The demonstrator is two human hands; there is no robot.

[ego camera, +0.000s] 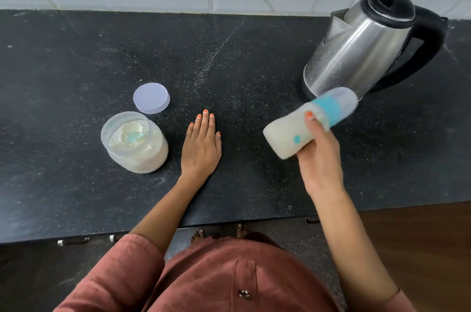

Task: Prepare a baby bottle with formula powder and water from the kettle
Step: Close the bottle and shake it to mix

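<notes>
Milky-white bottle (288, 134) held tilted in right hand (321, 161).

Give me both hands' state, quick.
Left hand: open, flat on the counter, holding nothing.
Right hand: closed around the tilted, capped bottle of milky liquid.

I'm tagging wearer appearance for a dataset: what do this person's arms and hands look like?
The left hand and right hand are bare, ungloved, with orange nail polish on the fingers. A loose rust-red left sleeve ends near the elbow; the right sleeve matches.
</notes>
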